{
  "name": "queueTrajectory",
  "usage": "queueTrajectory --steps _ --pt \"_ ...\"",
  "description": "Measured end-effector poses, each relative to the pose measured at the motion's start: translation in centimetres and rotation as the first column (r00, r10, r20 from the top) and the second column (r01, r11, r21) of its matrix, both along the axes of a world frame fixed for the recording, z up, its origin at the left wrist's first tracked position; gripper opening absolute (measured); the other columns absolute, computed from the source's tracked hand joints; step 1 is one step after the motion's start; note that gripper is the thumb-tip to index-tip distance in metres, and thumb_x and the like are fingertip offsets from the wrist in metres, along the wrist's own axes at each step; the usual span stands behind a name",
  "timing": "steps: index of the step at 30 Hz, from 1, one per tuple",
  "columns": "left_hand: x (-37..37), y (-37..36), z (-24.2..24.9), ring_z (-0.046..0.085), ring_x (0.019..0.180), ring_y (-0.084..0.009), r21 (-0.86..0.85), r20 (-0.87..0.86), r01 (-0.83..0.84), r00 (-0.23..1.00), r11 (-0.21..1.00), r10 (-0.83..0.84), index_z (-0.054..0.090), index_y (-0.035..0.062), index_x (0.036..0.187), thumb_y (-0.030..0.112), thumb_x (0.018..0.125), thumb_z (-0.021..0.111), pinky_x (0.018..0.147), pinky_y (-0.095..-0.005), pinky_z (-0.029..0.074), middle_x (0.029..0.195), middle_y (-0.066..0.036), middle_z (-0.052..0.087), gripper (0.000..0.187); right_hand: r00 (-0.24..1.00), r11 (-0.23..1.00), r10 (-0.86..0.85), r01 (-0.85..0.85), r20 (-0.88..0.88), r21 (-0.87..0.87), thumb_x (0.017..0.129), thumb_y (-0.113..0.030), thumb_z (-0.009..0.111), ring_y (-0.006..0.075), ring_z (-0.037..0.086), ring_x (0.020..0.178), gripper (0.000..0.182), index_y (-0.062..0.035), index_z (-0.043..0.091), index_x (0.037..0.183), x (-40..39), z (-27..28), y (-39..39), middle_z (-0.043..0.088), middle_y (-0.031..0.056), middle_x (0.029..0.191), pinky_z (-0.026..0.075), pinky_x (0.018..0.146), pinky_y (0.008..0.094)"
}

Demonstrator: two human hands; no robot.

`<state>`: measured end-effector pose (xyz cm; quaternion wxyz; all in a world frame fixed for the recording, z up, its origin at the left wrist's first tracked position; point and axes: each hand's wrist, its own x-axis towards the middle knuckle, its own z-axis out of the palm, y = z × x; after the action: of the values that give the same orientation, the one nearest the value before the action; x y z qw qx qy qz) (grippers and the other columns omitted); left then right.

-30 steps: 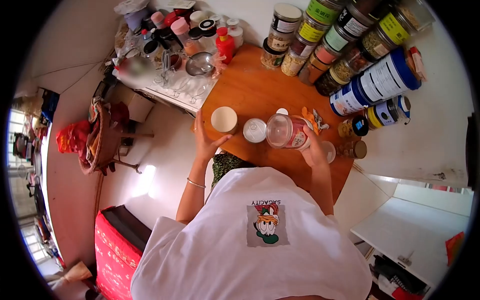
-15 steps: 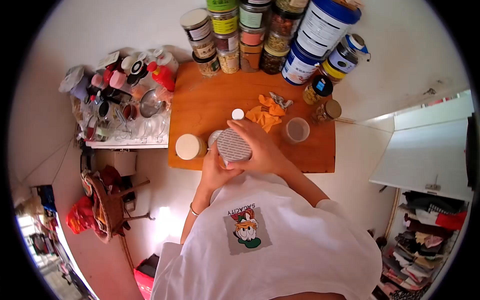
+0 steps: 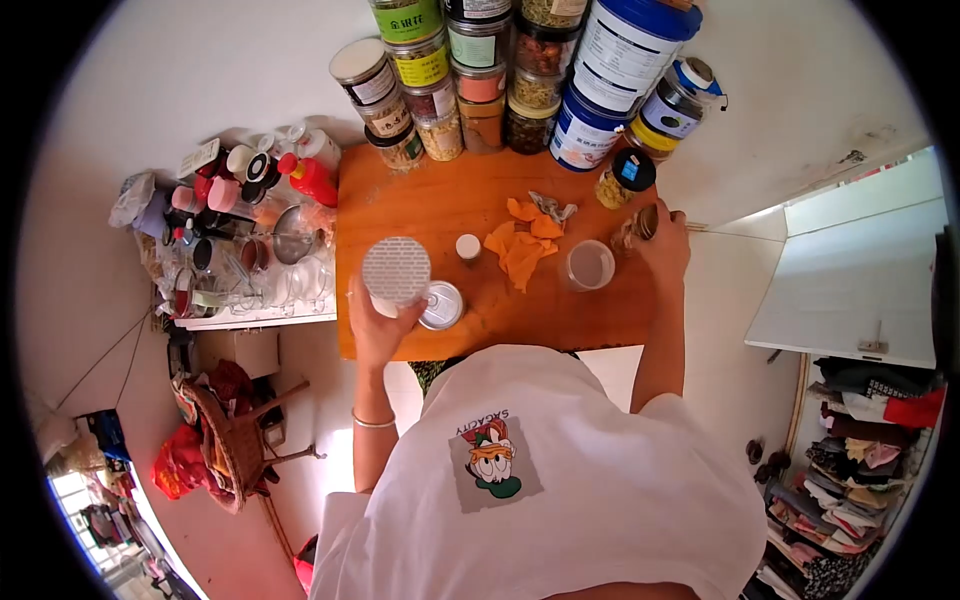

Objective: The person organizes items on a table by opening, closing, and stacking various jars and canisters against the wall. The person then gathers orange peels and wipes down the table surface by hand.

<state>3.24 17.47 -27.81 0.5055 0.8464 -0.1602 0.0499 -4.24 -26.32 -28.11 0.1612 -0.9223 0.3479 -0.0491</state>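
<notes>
My left hand (image 3: pixel 376 325) is closed around a jar with a grey-and-white patterned top (image 3: pixel 397 270), at the table's left edge. It overlaps the spot where a white-lidded jar stood, so that jar is hidden. A can with a silver ring-pull lid (image 3: pixel 441 305) stands right beside my left fingers. Over at the right edge, my right hand (image 3: pixel 667 250) has its fingers wrapped round a small jar with a brown lid (image 3: pixel 645 222). An open clear plastic tub (image 3: pixel 589 265) stands to the left of that hand.
On the wooden table (image 3: pixel 420 200) lie crumpled orange pieces (image 3: pixel 525 250) near a small white-capped bottle (image 3: pixel 468 247). Stacked food jars (image 3: pixel 435 100) and blue-lidded buckets (image 3: pixel 620 60) line the back. A black-lidded jar (image 3: pixel 626 178) stands behind my right hand. Bottles and glassware crowd a side shelf (image 3: pixel 255 318).
My hands have parted. The left one carried the patterned-top jar leftward, over the white-lidded jar; the right one let go of it and reached right to the brown-lidded jar.
</notes>
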Motion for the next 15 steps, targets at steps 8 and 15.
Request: queueTrajectory --steps 8,15 --pt "7.6 0.8 -2.5 0.057 0.117 -0.0232 -0.221 -0.179 0.083 0.976 0.972 -0.124 0.041 0.0004 0.131 0.000 0.067 0.080 0.101 -0.0379 0.046 0.126 -0.013 0.056 0.075 0.820 0.915 0.403 -0.359 0.407 -0.182 0.068 -0.032 0.084 0.0342 0.054 0.107 0.075 -0.0142 0.052 0.133 6.0 6.3 10.3 0.053 0.0162 0.117 0.050 0.087 0.0427" --pt "11.7 1.4 -5.9 0.067 0.100 -0.0311 0.085 -0.045 0.195 0.980 0.977 -0.191 0.043 -0.0009 0.127 0.020 0.059 0.090 0.087 -0.0394 0.053 0.107 -0.018 0.067 0.086 0.784 0.775 0.619 -0.598 0.052 -0.203 0.073 -0.049 0.079 0.0343 0.050 0.117 0.089 -0.0108 0.041 0.144 15.9 -3.2 18.1 0.047 0.0204 0.129 0.051 0.089 0.0436"
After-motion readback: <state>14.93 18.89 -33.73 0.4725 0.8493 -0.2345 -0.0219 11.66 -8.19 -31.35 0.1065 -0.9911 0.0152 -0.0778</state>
